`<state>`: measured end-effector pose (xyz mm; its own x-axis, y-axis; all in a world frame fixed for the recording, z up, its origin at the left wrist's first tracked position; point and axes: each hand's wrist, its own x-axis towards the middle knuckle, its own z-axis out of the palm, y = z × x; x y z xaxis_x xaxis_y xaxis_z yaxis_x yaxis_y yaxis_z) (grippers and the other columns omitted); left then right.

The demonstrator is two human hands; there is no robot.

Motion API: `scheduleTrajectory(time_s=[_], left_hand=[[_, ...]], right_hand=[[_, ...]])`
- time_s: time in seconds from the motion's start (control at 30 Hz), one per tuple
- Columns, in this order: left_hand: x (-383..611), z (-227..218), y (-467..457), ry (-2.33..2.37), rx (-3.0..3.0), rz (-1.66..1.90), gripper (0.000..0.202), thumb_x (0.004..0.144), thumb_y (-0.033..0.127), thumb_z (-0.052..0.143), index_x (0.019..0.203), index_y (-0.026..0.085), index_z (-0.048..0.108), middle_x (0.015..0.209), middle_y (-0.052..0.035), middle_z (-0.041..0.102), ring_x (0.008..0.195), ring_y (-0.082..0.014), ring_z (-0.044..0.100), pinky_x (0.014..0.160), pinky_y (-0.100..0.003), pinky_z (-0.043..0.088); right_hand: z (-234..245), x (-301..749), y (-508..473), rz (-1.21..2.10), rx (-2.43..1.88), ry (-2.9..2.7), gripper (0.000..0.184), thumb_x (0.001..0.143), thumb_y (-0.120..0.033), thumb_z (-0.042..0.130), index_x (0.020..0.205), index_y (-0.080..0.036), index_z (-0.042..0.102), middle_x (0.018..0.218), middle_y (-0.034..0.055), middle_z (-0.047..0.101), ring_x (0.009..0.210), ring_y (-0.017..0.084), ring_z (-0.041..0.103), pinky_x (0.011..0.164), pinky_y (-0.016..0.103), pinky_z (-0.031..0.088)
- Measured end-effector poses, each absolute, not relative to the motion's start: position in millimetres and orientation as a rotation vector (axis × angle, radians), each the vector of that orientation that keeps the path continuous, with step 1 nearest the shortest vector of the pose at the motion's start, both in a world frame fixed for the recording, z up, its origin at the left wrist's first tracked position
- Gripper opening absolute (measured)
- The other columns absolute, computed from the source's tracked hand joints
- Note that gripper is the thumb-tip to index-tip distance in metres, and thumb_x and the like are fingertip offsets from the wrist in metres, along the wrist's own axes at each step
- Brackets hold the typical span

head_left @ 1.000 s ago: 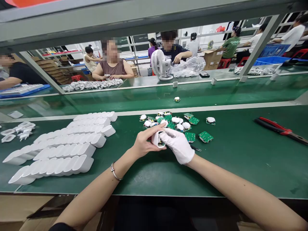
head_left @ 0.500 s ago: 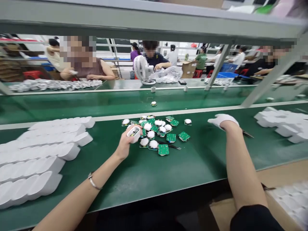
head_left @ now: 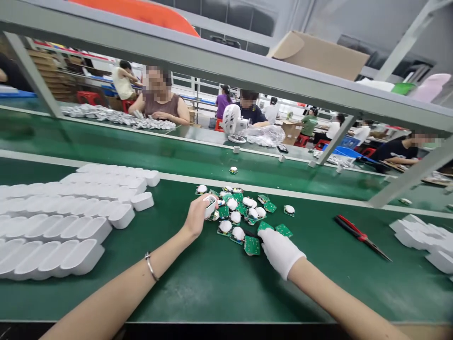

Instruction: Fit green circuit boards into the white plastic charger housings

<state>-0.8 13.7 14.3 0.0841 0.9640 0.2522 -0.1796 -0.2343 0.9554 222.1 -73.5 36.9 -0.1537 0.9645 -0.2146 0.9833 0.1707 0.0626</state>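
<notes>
My bare left hand [head_left: 196,218] grips a small white plastic shell [head_left: 209,206], its open end up, just left of a pile of green circuit boards with white caps [head_left: 239,213]. My right hand [head_left: 279,250], in a white glove, rests on the green mat at the near right edge of that pile, fingers beside a green board [head_left: 251,245] and a thin dark tool; whether it grips anything is hidden. A metal bracelet sits on my left wrist.
Rows of nested white shells [head_left: 67,222] fill the left of the green bench [head_left: 212,283]. Red-handled pliers [head_left: 357,233] lie to the right, more white shells [head_left: 428,238] at the far right. Beyond the conveyor, several people sit working; a small fan [head_left: 233,122] stands there.
My right hand came back from the far right, near the pliers, to the near edge of the board pile. My left hand still holds the white shell. The view tilted upward.
</notes>
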Motion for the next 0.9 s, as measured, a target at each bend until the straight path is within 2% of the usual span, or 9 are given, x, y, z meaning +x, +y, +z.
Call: scheduleTrajectory(time_s=[0.17,0.27,0.3,0.37,0.47,0.53,0.6,0.73,0.9], left_hand=[[-12,14,26,1.000,1.226,1.599,0.022,0.073,0.030,0.044,0.071,0.014,0.060,0.066,-0.0014,0.057,0.051,-0.0102,0.043,0.042,-0.020,0.030],[-23,9,39,1.066,1.131,1.700,0.023,0.073,0.030,0.044,0.075,0.015,0.061,0.067,-0.0012,0.058,0.054,-0.0113,0.046,0.044,-0.020,0.031],[-27,6,44,1.091,1.098,1.727,0.023,0.073,0.030,0.044,0.076,0.015,0.061,0.067,-0.0013,0.059,0.054,-0.0114,0.046,0.044,-0.020,0.030],[-34,1,53,1.145,1.036,1.768,0.024,0.073,0.031,0.044,0.076,0.015,0.061,0.068,-0.0015,0.059,0.053,-0.0113,0.046,0.044,-0.020,0.030],[-42,-6,65,1.220,0.957,1.804,0.026,0.073,0.032,0.044,0.075,0.014,0.062,0.067,-0.0017,0.058,0.053,-0.0113,0.045,0.043,-0.020,0.029],[-45,-10,71,1.259,0.903,1.817,0.028,0.074,0.034,0.043,0.073,0.013,0.063,0.065,-0.0017,0.057,0.052,-0.0111,0.044,0.043,-0.020,0.028],[-46,-14,76,1.283,0.858,1.824,0.030,0.074,0.035,0.043,0.072,0.013,0.063,0.063,-0.0013,0.057,0.050,-0.0108,0.043,0.042,-0.020,0.027],[-47,-17,82,1.285,0.833,1.833,0.030,0.073,0.038,0.046,0.070,0.014,0.064,0.059,-0.0010,0.057,0.047,-0.0110,0.042,0.043,-0.022,0.026],[-47,-13,77,1.245,0.913,1.799,0.029,0.073,0.037,0.045,0.072,0.014,0.064,0.061,-0.0013,0.058,0.051,-0.0126,0.045,0.048,-0.023,0.031]], right_hand=[[48,210,-61,-0.144,1.798,2.154,0.033,0.072,0.003,0.051,0.097,-0.012,0.066,0.089,0.0161,0.068,0.082,0.030,0.069,0.073,0.042,0.051],[51,206,-50,-0.239,1.752,2.081,0.015,0.060,-0.001,0.064,0.071,-0.009,0.069,0.071,0.0149,0.068,0.071,0.033,0.069,0.066,0.043,0.051],[54,207,-43,-0.289,1.751,2.056,0.007,0.056,-0.004,0.067,0.060,-0.010,0.067,0.060,0.0117,0.065,0.064,0.032,0.068,0.061,0.041,0.051],[65,216,-20,-0.403,1.774,2.030,0.012,0.056,-0.011,0.069,0.046,-0.013,0.061,0.041,0.0032,0.054,0.047,0.025,0.061,0.050,0.035,0.049],[95,230,39,-0.546,1.882,2.094,0.014,0.059,-0.017,0.067,0.047,-0.015,0.059,0.034,-0.0045,0.046,0.035,0.014,0.050,0.042,0.026,0.043],[115,227,90,-0.575,2.001,2.197,0.008,0.063,-0.014,0.065,0.056,-0.015,0.061,0.039,-0.0042,0.050,0.037,0.012,0.051,0.042,0.023,0.042],[128,208,142,-0.540,2.150,2.328,0.004,0.075,-0.016,0.059,0.074,-0.015,0.062,0.050,-0.0016,0.058,0.043,0.012,0.056,0.047,0.022,0.046],[110,142,214,-0.367,2.353,2.501,0.023,0.091,-0.032,0.054,0.104,-0.014,0.058,0.091,0.0047,0.065,0.073,0.013,0.063,0.067,0.029,0.052],[58,92,232,-0.407,2.332,2.517,0.026,0.090,-0.034,0.057,0.108,-0.015,0.058,0.103,0.0056,0.062,0.087,0.017,0.062,0.077,0.035,0.053]])
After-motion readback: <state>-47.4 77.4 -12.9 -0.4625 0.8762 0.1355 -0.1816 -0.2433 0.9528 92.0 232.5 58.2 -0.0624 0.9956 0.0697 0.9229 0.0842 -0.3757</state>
